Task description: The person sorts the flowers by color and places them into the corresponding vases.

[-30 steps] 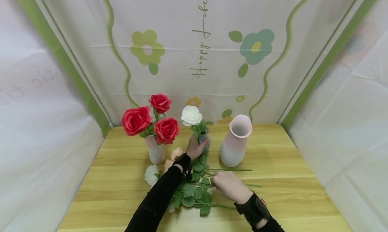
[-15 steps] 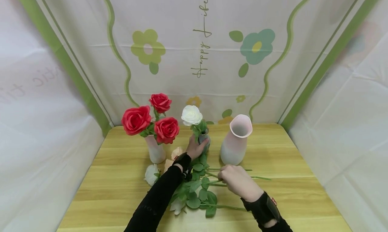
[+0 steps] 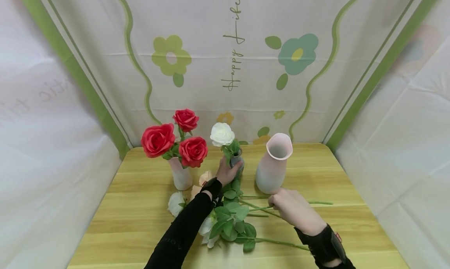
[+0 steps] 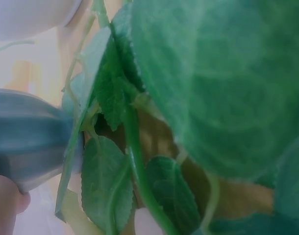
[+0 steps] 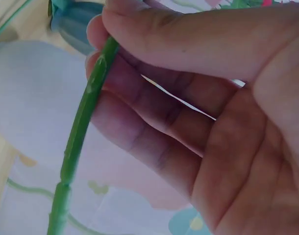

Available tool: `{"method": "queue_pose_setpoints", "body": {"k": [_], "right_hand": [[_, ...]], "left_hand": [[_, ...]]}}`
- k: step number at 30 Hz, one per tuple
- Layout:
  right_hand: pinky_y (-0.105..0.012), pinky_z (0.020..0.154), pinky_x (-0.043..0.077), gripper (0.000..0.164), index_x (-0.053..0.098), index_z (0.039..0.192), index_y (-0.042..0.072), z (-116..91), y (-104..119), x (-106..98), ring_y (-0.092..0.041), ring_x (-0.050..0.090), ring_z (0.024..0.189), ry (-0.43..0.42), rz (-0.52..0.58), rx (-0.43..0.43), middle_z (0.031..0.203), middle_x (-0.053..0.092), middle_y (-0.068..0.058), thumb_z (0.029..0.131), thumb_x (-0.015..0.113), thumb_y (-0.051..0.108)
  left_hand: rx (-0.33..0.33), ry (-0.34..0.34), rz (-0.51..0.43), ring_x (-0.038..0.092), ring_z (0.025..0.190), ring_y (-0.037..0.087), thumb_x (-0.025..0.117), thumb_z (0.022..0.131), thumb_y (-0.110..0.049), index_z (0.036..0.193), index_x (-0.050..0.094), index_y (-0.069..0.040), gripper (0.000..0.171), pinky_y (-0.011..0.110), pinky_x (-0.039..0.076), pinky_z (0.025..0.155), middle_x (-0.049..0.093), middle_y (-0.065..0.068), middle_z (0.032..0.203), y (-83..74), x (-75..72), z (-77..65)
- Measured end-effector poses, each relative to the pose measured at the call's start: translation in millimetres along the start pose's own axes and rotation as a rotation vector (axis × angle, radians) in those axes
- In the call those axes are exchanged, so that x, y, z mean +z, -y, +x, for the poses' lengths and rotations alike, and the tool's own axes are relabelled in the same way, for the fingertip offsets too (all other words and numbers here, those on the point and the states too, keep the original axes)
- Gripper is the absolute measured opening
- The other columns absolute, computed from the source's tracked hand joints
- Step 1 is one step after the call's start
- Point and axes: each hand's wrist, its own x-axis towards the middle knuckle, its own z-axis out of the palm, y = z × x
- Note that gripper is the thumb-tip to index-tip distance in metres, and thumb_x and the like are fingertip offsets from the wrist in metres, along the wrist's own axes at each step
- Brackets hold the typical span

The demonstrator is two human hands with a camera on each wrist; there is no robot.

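My left hand (image 3: 226,171) grips a small grey-blue vase (image 3: 238,161) that holds one white rose (image 3: 222,134). In the left wrist view, green leaves (image 4: 223,83) cover much of the grey-blue vase (image 4: 32,137). My right hand (image 3: 297,210) pinches a green flower stem (image 5: 83,117) between thumb and fingers, just in front of the tall pink-and-white vase (image 3: 270,173). Leaves (image 3: 228,220) on this stem lie toward the left forearm. White blooms (image 3: 209,232) sit partly behind that forearm, so I cannot tell which belongs to the held stem.
A pink-and-white vase (image 3: 181,177) with three red roses (image 3: 158,140) stands at the left. Peach blooms (image 3: 205,178) and a white rose (image 3: 175,203) lie by the left forearm. Loose stems (image 3: 281,243) cross the wooden table (image 3: 351,230). A printed cloth (image 3: 204,93) hangs behind.
My right hand has moved to the right, drawing the pinched stem along, and its leaves and some white petals have shifted right. The left hand stays on the grey-blue vase.
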Motion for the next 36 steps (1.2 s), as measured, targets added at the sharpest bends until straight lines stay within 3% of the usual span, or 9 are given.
{"method": "queue_pose_setpoints", "body": {"k": [6,10,17,21,24,29,31,34,36], "right_hand": [[-0.022,0.049,0.041,0.029,0.068,0.079,0.017,-14.5,-7.1,-14.5,-0.010,0.053,0.068,-0.113,-0.062,-0.016,0.080,0.058,0.006,0.074,0.081,-0.009],[-0.025,0.051,0.048,0.027,0.071,0.083,0.015,-19.6,-11.0,-24.1,-0.014,0.059,0.076,-0.219,-0.110,-0.012,0.082,0.062,0.004,0.071,0.084,-0.006],[-0.034,0.059,0.055,0.035,0.072,0.093,0.007,-19.3,-21.2,-34.1,-0.022,0.061,0.083,-0.409,-0.062,-0.101,0.092,0.065,-0.003,0.068,0.076,-0.017],[-0.034,0.072,0.054,0.016,0.070,0.102,0.000,-19.3,-28.3,-39.9,-0.024,0.059,0.091,-0.475,0.020,-0.133,0.098,0.063,-0.007,0.097,0.054,-0.003],[-0.028,0.077,0.049,0.042,0.069,0.105,-0.001,-18.4,-30.5,-42.8,-0.022,0.057,0.091,-0.521,0.063,-0.142,0.100,0.062,-0.006,0.109,0.030,0.016],[-0.022,0.076,0.048,0.041,0.068,0.103,-0.001,-12.4,-28.6,-41.0,-0.020,0.058,0.087,-0.639,0.086,-0.170,0.098,0.063,-0.004,0.110,0.034,0.021],[-0.021,0.076,0.049,0.039,0.067,0.102,-0.002,-9.6,-26.7,-38.3,-0.019,0.059,0.086,-0.673,0.096,-0.170,0.097,0.063,-0.005,0.110,0.037,0.021],[-0.020,0.078,0.050,0.035,0.065,0.103,-0.004,-6.7,-22.3,-33.8,-0.019,0.062,0.086,-0.697,0.128,-0.159,0.097,0.063,-0.008,0.109,0.039,0.020],[-0.019,0.078,0.051,0.034,0.063,0.103,-0.005,-5.4,-19.3,-30.4,-0.020,0.063,0.086,-0.705,0.158,-0.148,0.097,0.063,-0.009,0.109,0.039,0.019]], "left_hand": [[-0.036,0.000,-0.004,0.041,0.133,0.037,0.062,0.095,0.004,0.146,0.037,0.000,0.057,0.040,0.032,0.111,0.045,0.022,0.142,0.6,-0.2,-1.1],[-0.047,0.006,0.001,0.044,0.131,0.036,0.063,0.094,0.004,0.143,0.041,0.002,0.054,0.042,0.037,0.109,0.049,0.022,0.139,-0.5,-1.9,0.8],[0.037,0.006,-0.004,0.046,0.128,0.039,0.062,0.092,0.011,0.140,0.041,0.009,0.052,0.037,0.036,0.109,0.049,0.026,0.136,-5.7,-1.1,2.5],[0.105,-0.006,-0.010,0.047,0.126,0.041,0.062,0.089,0.016,0.139,0.041,0.010,0.054,0.036,0.037,0.108,0.050,0.028,0.134,-0.6,1.1,3.4],[0.116,-0.035,0.016,0.050,0.123,0.037,0.065,0.088,0.015,0.139,0.044,0.007,0.056,0.041,0.040,0.105,0.053,0.025,0.131,17.0,3.5,4.9],[0.018,-0.072,0.067,0.055,0.118,0.025,0.070,0.091,-0.007,0.142,0.048,-0.010,0.055,0.044,0.047,0.096,0.059,0.012,0.127,51.7,7.5,5.6],[0.031,-0.073,0.028,0.055,0.118,0.025,0.069,0.092,-0.010,0.142,0.048,-0.014,0.054,0.044,0.047,0.095,0.059,0.011,0.127,60.7,8.9,5.7],[-0.034,-0.015,-0.028,0.054,0.116,0.029,0.066,0.095,-0.009,0.138,0.049,-0.007,0.047,0.039,0.045,0.095,0.058,0.017,0.124,42.0,5.3,4.5],[-0.203,0.060,-0.028,0.054,0.112,0.031,0.059,0.100,-0.012,0.128,0.053,-0.003,0.030,0.039,0.043,0.095,0.057,0.018,0.118,26.7,1.7,2.2]]}}
